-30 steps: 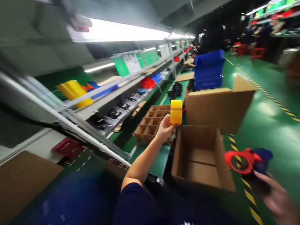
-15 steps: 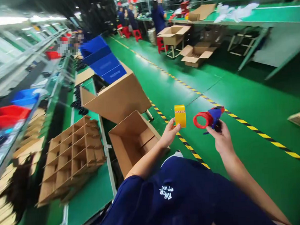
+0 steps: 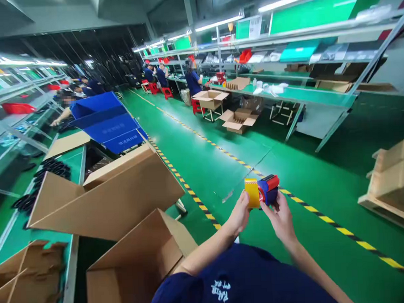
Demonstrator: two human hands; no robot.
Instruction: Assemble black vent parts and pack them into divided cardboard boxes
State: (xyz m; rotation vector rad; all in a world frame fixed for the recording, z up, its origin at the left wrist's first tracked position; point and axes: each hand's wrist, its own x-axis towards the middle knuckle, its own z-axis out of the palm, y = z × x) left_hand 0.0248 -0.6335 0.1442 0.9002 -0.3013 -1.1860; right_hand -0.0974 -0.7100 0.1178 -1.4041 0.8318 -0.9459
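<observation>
A roll of yellow packing tape point(image 3: 252, 194) is pinched in my left hand point(image 3: 239, 213), its band of small printed marks near the top. My right hand point(image 3: 281, 219) grips a blue and red tape dispenser point(image 3: 269, 188). The tape roll sits right up against the dispenser's red hub; how far it is over the hub I cannot tell. Both things are held in front of my body, above the green floor. Below and left of my left arm stands an open cardboard box point(image 3: 133, 257).
A large cardboard box point(image 3: 117, 195) and a blue bin point(image 3: 107, 124) stand at the left. A cardboard divider grid point(image 3: 30, 284) lies on the green-topped bench. Striped floor tape point(image 3: 325, 217) crosses the floor. A wooden pallet with boxes point(image 3: 391, 201) is at right. Several co-workers sit farther off.
The tape roll and dispenser, held apart before, have come together. My view has tilted up and swung, so that more of the benches and shelves shows.
</observation>
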